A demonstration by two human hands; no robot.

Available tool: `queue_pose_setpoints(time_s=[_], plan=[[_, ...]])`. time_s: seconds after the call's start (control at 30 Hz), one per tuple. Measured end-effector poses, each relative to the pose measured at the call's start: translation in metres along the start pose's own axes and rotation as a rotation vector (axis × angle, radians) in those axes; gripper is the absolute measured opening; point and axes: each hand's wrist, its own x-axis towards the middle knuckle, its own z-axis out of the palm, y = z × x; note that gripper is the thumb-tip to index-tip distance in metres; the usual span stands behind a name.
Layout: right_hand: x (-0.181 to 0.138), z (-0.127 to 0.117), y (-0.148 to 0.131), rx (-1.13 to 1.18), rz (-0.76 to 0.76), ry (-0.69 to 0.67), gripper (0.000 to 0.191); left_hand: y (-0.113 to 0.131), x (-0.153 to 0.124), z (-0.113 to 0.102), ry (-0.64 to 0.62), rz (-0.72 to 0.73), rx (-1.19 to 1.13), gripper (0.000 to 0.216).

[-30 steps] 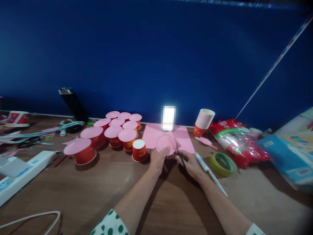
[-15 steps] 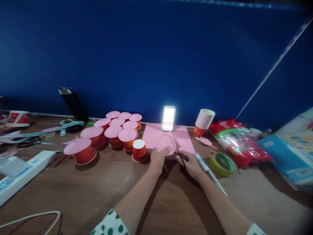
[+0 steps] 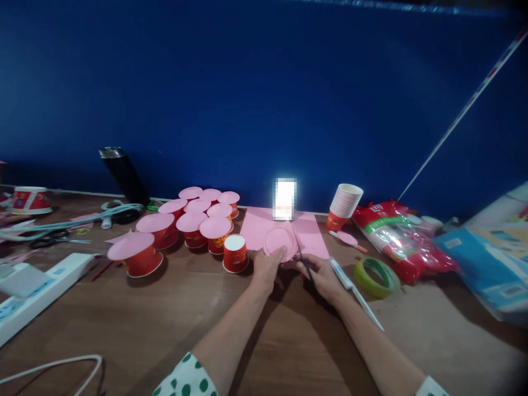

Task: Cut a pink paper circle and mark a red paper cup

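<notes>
My left hand [image 3: 267, 269] pinches a round piece of pink paper [image 3: 279, 243] between thumb and fingers, with the thumb on top. A circle line shows inside its edge. In my right hand [image 3: 324, 278] are scissors [image 3: 306, 263] with dark handles, their blades pointing away from me alongside the disc's right edge. Whether the blades touch the paper I cannot tell. Behind both hands lie pink sheets [image 3: 314, 234]. Left of my left hand, a red paper cup [image 3: 235, 256] stands upside down. Beyond it are several red cups topped with pink discs [image 3: 192, 221].
To the right are stacked paper cups [image 3: 345, 202], a white pen-like tool [image 3: 357, 294], green tape [image 3: 377, 277] and a red plastic bag [image 3: 396, 231]. A lit, blurred screen [image 3: 284, 199] stands behind. At left are a black flask [image 3: 126, 176] and a power strip [image 3: 49, 289].
Both hands, the pink disc and the scissors look unmoved. At the far left, the red and white cup has shifted slightly to the right.
</notes>
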Motion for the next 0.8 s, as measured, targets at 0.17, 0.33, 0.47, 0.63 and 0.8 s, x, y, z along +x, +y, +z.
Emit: queue_pose_setpoints(time_s=[0.17, 0.33, 0.47, 0.63, 0.8], plan=[[0.0003, 0.0002, 0.0007, -0.010, 0.010, 0.008, 0.037, 0.0007, -0.0002, 0.0001, -0.003, 0.008, -0.001, 0.034], [0.0018, -0.0008, 0.0059, -0.020, -0.020, 0.003, 0.036, 0.0021, -0.0010, 0.0000, 0.001, -0.001, -0.018, 0.034], [0.0011, -0.0007, 0.0046, -0.017, 0.002, -0.001, 0.039, 0.0023, -0.0009, -0.0001, 0.000, 0.006, -0.027, 0.036], [0.0010, -0.0006, 0.0035, -0.013, -0.005, 0.006, 0.037, 0.0032, -0.0016, 0.0004, 0.006, -0.009, -0.020, 0.034], [0.0018, -0.0016, 0.0070, -0.016, -0.015, -0.004, 0.038, 0.0045, -0.0022, 0.0008, 0.010, -0.005, -0.024, 0.033]])
